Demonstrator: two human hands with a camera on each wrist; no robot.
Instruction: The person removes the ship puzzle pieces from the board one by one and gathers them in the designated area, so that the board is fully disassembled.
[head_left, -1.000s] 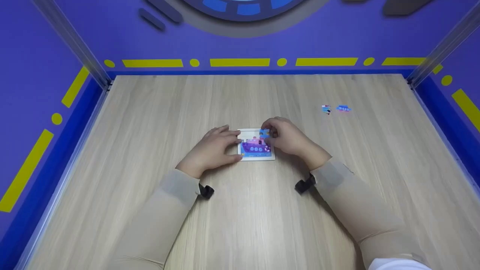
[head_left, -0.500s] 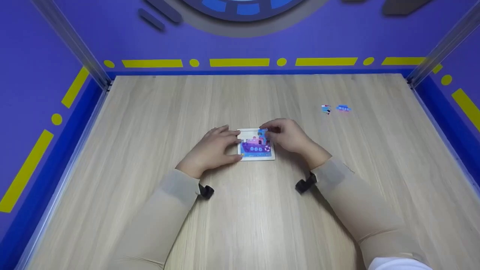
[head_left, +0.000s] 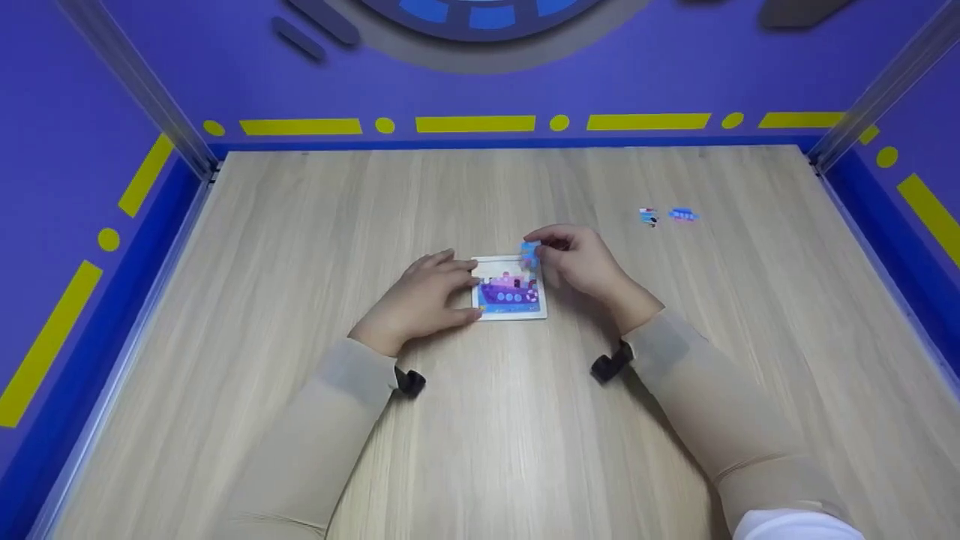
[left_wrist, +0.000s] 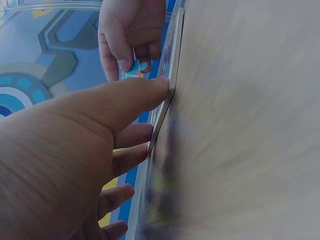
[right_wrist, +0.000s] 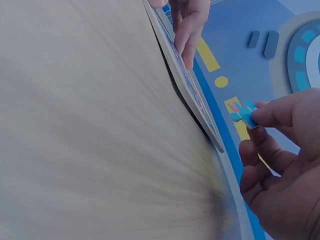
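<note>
A white-framed jigsaw board (head_left: 510, 316) lies on the table, its lower part filled with a purple ship picture and its upper left showing bare white. Along its left edge my left hand (head_left: 421, 300) rests with fingers fairly straight, thumb near the lower corner and fingertips on the frame. My right hand (head_left: 585, 259) pinches a blue jigsaw piece (right_wrist: 245, 114) between thumb and finger. That piece is raised off the board, over its upper right corner. In the left wrist view the thumb (left_wrist: 145, 95) touches the board's edge.
Two loose jigsaw pieces lie at the back right, one multicoloured (head_left: 648, 217) and one blue and pink (head_left: 683, 214). Blue-purple walls (head_left: 480, 90) with yellow markings border the wooden table (head_left: 337, 202) at the back and sides.
The right hand has lifted the blue jigsaw piece from the board's upper right, moving it slightly up and away. The left hand stays at the board's left edge.
</note>
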